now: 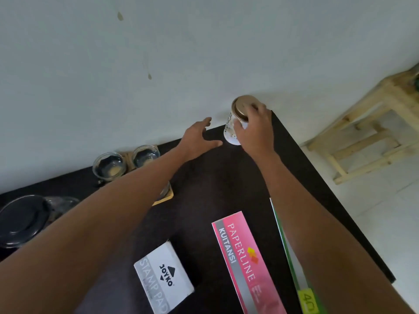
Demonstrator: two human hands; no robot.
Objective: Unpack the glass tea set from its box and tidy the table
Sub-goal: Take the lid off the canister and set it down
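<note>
My right hand (pixel 255 130) grips a white tin with a gold lid (pixel 238 118) at the far right corner of the dark table (pixel 226 182), close to the wall. My left hand (pixel 197 141) hovers open just left of the tin, fingers spread, touching nothing. Two glass cups (pixel 108 165) (pixel 145 156) stand on wooden coasters at the table's back edge; a third glass is mostly hidden under my left forearm. A glass teapot with a dark lid (pixel 21 219) stands at the far left.
A Joyko stamp pad box (pixel 164 277), a pink Paperline receipt book (pixel 246 261) and a green-edged box (pixel 299 279) lie on the near part of the table. A wooden stool (pixel 367 130) stands on the floor to the right. The white wall runs right behind the table.
</note>
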